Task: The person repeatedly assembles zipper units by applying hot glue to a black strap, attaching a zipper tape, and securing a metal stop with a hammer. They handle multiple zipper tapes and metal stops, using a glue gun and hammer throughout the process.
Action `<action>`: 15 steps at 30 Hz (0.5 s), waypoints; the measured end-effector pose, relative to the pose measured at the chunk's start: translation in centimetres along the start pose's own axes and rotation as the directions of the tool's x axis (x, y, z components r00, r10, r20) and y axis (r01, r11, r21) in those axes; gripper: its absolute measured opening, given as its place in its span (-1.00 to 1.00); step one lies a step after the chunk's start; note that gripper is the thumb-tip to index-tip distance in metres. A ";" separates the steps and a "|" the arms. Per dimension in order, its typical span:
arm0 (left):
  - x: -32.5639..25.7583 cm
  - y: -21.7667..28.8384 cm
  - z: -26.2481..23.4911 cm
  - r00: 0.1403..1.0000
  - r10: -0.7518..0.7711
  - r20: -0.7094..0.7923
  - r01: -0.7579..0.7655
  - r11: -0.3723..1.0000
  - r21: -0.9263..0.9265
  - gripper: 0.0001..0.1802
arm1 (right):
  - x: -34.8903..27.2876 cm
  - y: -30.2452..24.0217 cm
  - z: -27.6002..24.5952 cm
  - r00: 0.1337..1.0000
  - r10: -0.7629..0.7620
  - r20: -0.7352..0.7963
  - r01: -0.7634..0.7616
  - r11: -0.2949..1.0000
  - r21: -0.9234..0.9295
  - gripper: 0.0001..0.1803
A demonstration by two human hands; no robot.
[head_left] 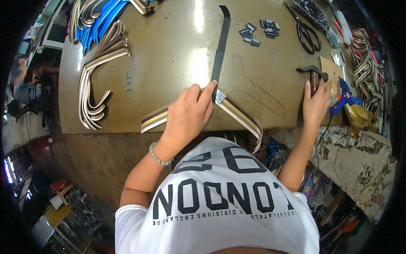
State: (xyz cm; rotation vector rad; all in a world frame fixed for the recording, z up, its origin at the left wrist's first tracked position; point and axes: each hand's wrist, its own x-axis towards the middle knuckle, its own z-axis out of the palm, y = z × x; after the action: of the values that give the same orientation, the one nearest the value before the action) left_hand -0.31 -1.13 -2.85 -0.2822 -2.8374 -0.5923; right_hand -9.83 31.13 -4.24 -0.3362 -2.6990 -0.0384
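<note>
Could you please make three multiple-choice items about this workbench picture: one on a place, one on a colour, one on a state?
1. Where do the scissors lie?
A. far right of the table
B. under the left hand
C. on the floor

2. What colour is the glue gun?
A. red
B. blue
C. green

3. What is the left hand doing?
A. hanging free in the air
B. pressing the striped webbing strap onto the table
C. holding the scissors

Answers:
1 A, they rest near the far right edge.
2 B, its body is blue.
3 B, the fingers lie flat on the strap, while the right hand reaches the hammer.
</note>
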 end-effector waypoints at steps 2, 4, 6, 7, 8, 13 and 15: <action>0.2 -0.6 0.1 1.000 0.002 -0.006 -0.002 0.993 -0.116 -0.63 | -0.1 1.9 -1.0 0.975 0.059 0.216 -0.073 0.996 0.059 -0.48; 0.3 -1.3 -0.1 0.997 -0.073 -0.010 0.067 0.958 -0.279 -0.66 | -0.2 0.8 -3.7 0.889 0.130 0.438 -0.314 0.871 0.377 -0.46; 0.5 -1.7 0.0 0.989 -0.136 -0.064 0.100 0.912 -0.397 -0.67 | -2.0 -2.9 -7.1 0.769 0.143 0.624 -0.605 0.478 0.636 -0.53; 0.5 -1.9 0.1 0.981 -0.164 -0.107 0.103 0.897 -0.431 -0.68 | -3.4 -5.2 -8.5 0.739 0.044 0.673 -0.642 0.349 0.683 -0.58; 0.6 -2.0 0.2 0.971 -0.189 -0.146 0.102 0.880 -0.463 -0.68 | -4.3 -7.3 -9.4 0.695 -0.076 0.715 -0.614 0.454 0.646 -0.58; 1.3 -2.7 0.8 0.925 -0.362 -0.117 0.225 0.768 -0.599 -0.66 | -4.9 -12.4 -8.6 0.594 -0.693 0.409 0.219 0.629 0.746 -0.64; 1.2 -2.8 0.8 0.920 -0.380 -0.092 0.235 0.727 -0.645 -0.66 | -4.8 -11.7 -8.2 0.659 -0.665 0.351 0.193 0.600 0.776 -0.66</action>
State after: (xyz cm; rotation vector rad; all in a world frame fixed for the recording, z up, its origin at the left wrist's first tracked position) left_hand -2.24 -3.19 -4.25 0.1639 -2.3901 -1.5404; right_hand -5.10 18.00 1.55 0.7405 -3.0629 1.1018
